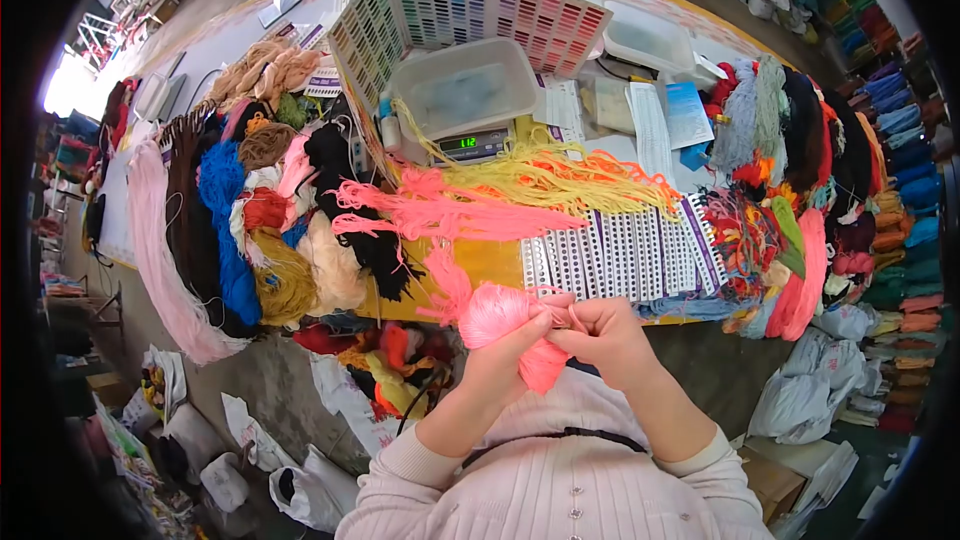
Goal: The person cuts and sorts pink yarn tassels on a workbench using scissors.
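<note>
Close to my body, at the table's front edge, my left hand (507,348) is closed around a bundle of pink yarn (492,316), whose lower end hangs below my fingers. Touching it from the right, my right hand (606,338) pinches pink strands at the bundle's top. Just beyond lie long loose pink strands (470,217) across the table, beside yellow and orange strands (560,178). White punched cards (625,258) lie in a row behind my right hand.
A digital scale (470,146) with a clear plastic tub (463,88) stands before an upright colour chart (450,8). Yarn heaps cover the table's left (228,230) and right sides. White bags (312,488) sit on the floor at the lower left.
</note>
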`<state>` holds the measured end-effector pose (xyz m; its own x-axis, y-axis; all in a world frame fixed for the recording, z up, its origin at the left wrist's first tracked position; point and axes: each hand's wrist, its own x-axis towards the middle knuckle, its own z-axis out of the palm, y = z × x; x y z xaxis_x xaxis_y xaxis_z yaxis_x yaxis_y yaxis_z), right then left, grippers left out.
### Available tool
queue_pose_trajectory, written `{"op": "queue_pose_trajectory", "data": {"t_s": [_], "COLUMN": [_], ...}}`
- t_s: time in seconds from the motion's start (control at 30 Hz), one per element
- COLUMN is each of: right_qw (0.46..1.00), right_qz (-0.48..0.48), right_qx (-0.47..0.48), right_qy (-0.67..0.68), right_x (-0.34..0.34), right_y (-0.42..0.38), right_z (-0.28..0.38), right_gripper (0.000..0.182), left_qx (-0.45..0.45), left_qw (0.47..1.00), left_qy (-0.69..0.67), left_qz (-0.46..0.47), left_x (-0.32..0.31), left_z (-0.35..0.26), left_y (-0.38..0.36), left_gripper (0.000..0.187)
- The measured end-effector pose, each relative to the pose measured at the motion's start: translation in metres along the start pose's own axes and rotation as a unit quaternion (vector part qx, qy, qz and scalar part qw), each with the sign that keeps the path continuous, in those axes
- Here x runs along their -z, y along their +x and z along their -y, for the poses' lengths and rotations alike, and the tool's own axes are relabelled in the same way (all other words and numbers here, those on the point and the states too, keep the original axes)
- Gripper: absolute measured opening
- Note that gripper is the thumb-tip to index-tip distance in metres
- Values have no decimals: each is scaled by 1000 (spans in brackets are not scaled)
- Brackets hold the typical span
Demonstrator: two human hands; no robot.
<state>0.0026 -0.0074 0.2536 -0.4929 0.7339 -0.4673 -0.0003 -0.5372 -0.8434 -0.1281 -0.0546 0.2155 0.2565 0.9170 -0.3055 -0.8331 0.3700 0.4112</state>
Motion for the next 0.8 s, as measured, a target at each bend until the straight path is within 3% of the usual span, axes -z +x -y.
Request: {"op": "queue_pose_trajectory", "data": {"t_s": [0.07,0.17,0.27,0.4,0.5,0.6,0.7,0.8], "right_qw": [998,996,970,999,998,992,986,984], "right_qz": [-2,-44,0,8,11,23,23,29], "right_qx": [56,29,-60,-45,-26,-35,-37,-23], "right_qy": [-35,78,237,3,48,118,160,173], "right_x": [-3,-12,4,0,-5,-1,3,4], "right_y": [3,0,-2,-3,-5,-4,-2,-1], "right_z": [-6,9,9,-3,6,7,-1,0], "right_gripper": [18,16,15,13,4,8,9,9], "left_qx": [1,-25,-37,0,-1,24,-27,-44], "left_qw": [1000,999,996,994,993,988,997,998], "left_qy": [11,-33,-41,43,39,-114,13,32], "left_qz": [-1,35,65,97,110,103,71,-39], "left_x": [1,4,7,6,6,-2,5,0], "left_z": [0,-3,-5,-4,-5,-14,-6,-1], "left_y": [-1,-3,-5,-4,-4,-4,-4,-7], "left_gripper": [43,42,45,63,66,53,46,39]}}
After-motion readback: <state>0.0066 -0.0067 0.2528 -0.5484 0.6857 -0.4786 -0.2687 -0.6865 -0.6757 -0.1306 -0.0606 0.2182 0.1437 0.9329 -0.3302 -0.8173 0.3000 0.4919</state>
